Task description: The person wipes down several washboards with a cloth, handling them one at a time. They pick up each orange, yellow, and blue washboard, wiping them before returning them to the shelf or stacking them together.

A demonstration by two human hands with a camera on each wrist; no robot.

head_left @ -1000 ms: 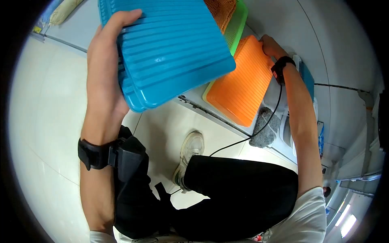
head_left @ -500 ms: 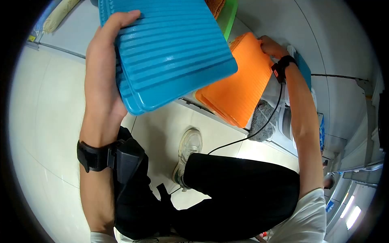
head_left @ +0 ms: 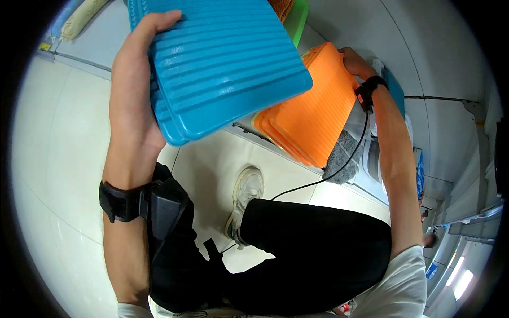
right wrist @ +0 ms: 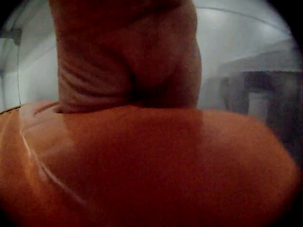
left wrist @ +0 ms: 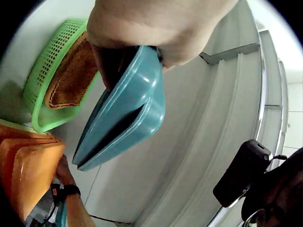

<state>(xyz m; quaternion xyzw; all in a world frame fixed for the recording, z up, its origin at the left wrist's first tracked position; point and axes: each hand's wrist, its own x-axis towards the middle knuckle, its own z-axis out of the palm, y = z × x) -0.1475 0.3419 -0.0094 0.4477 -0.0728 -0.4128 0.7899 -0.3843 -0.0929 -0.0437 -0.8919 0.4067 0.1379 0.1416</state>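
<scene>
My left hand (head_left: 135, 90) grips a pair of nested blue ribbed trays (head_left: 228, 69) by their left edge, thumb over the ribbed face. In the left wrist view the hand (left wrist: 156, 28) pinches the two blue trays (left wrist: 128, 118), a dark gap between them. My right hand (head_left: 358, 63) holds the upper right edge of several stacked orange ribbed trays (head_left: 318, 106), its fingertips partly hidden. The blue trays overlap the orange stack's left side in the head view. In the right wrist view the hand (right wrist: 128, 61) is at the orange surface (right wrist: 142, 161).
A green basket (left wrist: 42, 80) with a brown woven thing (left wrist: 73, 78) stands beyond the trays. A grey fuzzy cloth (head_left: 343, 159) lies below the orange stack. A black cable (head_left: 318, 182) runs from the right wrist. Rolled fabric (head_left: 82, 18) is at the upper left; a shoe (head_left: 248, 191) stands on the floor.
The orange trays have shifted slightly left and tilted, with more stacked edges showing and the cloth less covered. The blue trays have moved slightly right. Both hands keep their grips.
</scene>
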